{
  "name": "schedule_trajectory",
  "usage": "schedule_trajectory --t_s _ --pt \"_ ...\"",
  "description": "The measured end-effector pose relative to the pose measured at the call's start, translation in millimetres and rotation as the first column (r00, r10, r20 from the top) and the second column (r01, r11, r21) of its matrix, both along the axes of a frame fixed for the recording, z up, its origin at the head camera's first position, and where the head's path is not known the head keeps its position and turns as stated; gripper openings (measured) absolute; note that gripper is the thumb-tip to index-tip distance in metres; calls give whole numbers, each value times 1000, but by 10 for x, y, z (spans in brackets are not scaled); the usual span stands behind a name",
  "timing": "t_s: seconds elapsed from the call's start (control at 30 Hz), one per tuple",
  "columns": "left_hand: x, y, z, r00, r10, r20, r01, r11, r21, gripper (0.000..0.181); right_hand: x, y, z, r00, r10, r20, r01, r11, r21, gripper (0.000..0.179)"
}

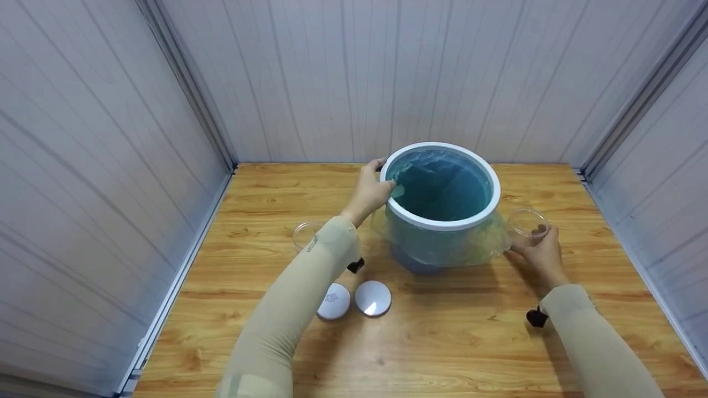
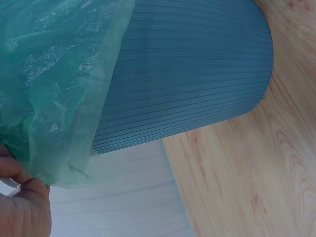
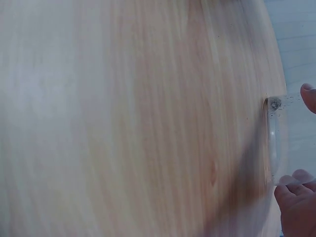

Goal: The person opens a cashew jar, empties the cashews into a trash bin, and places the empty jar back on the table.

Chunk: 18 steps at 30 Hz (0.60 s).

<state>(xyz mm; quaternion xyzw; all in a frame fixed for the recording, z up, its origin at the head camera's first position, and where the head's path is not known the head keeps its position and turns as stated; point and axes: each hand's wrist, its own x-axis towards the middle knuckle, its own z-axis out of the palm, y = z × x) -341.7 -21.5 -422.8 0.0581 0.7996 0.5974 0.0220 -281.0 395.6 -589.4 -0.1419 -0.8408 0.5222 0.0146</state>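
Note:
A blue ribbed trash bin (image 2: 197, 64) with a white rim ring (image 1: 442, 224) stands on the table, lined with a green plastic bag (image 1: 470, 249) whose edge hangs over the outside. My left hand (image 1: 369, 190) grips the bin's rim at its left side, thumb toward the inside. In the left wrist view, the fingers lie at the bag's edge. Right of the bin, my right hand (image 1: 541, 257) holds a clear round plastic jar (image 1: 529, 222). The right wrist view has thumb and fingers on opposite sides of this jar (image 3: 286, 140), near the tabletop.
Two round white lids (image 1: 373, 298) lie on the wooden table (image 1: 442, 348) in front of the bin; my left sleeve partly covers one. Another clear jar (image 1: 302, 235) stands to the left, partly behind that sleeve. Pale panel walls (image 1: 310, 72) enclose the back and sides.

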Motion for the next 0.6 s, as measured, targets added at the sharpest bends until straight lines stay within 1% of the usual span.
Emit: schedule_trajectory --t_s 0.13,0.33,0.5,0.6 --pt "0 -2 -1 1000 -8 -7 8 1000 -1 65 2 2 -7 1000 -8 -2 9 1000 13 105" --pt "8 1 -1 1000 -9 2 9 1000 5 64 8 9 -11 1000 -16 20 17 999 -28 111" --pt "4 3 -4 1000 -2 -2 2 1000 -7 64 -1 20 -11 999 -17 42 19 999 -47 115" --pt "-2 2 -7 1000 0 0 0 1000 -6 63 -8 20 -13 998 -20 52 24 996 -85 115"
